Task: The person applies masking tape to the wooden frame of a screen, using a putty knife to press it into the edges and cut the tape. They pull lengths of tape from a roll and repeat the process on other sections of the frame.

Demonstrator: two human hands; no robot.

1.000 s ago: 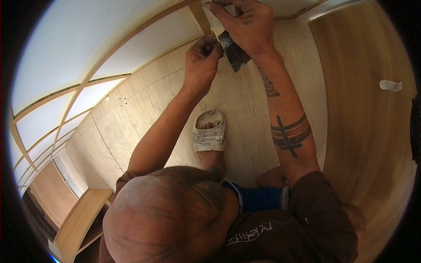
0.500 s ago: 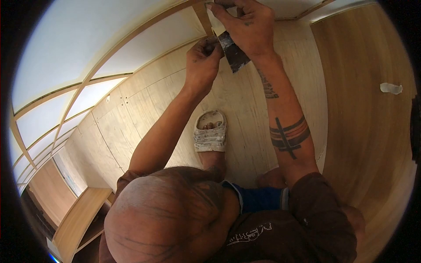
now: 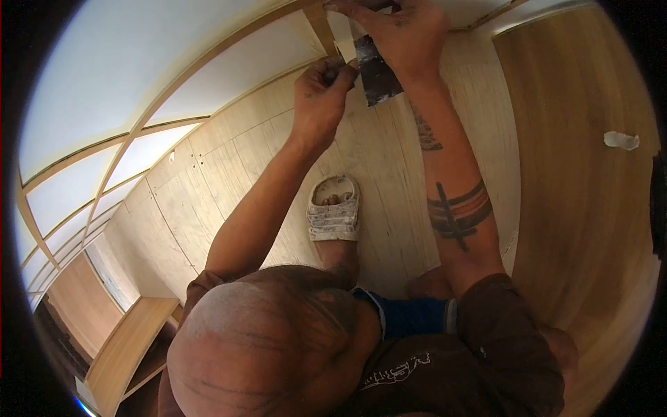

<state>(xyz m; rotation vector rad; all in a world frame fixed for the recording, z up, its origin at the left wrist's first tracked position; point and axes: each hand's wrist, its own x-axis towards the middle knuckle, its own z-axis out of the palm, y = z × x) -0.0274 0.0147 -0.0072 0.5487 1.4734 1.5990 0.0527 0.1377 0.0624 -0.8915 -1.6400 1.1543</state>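
My right hand is at the top, by the wooden frame. Its fingers are curled round what looks like a putty knife, whose dark, white-smeared blade sticks out below the palm; the handle is hidden. The right thumb and fingertips reach up to the frame at the picture's edge. A pale strip, like tape or paper, hangs between the hands. My left hand is closed just left of the blade, thumb and finger pinched at the strip's lower end.
A wooden lattice frame with white panels runs along the left. Below is a pale plywood floor, with a foot in a stained sandal. A brown wood board at right carries a white scrap. A wooden shelf unit stands lower left.
My right hand has shifted slightly right and the blade has turned and moved up and right, away from my left fingers. My left hand has barely moved.
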